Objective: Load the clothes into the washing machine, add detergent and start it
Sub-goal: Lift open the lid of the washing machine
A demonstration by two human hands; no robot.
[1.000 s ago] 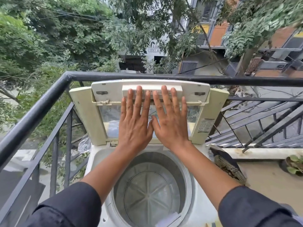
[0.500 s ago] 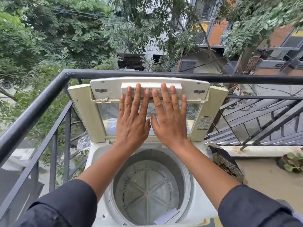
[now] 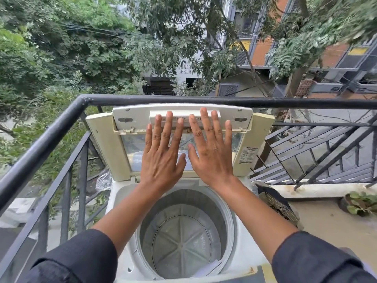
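Observation:
A white top-loading washing machine [image 3: 120,203] stands on a balcony in front of me. Its cream lid [image 3: 102,148] is folded up and leans back against the railing. The steel drum [image 3: 181,240] below is open, with no clothes showing inside. My left hand [image 3: 161,152] and my right hand [image 3: 212,150] lie flat, side by side, on the raised lid, fingers straight and spread, fingertips on the lid's white handle strip [image 3: 184,117]. No clothes or detergent are in view.
A black metal railing [image 3: 61,123] runs along the left and behind the machine. A dark bag [image 3: 273,201] sits right of the machine on the balcony floor. A potted plant [image 3: 359,203] stands at the far right. A plastic sheet [image 3: 104,180] hangs behind the machine's left side.
The view has tilted slightly, showing more of the drum. Both hands stay flat on the raised lid, now a little further apart.

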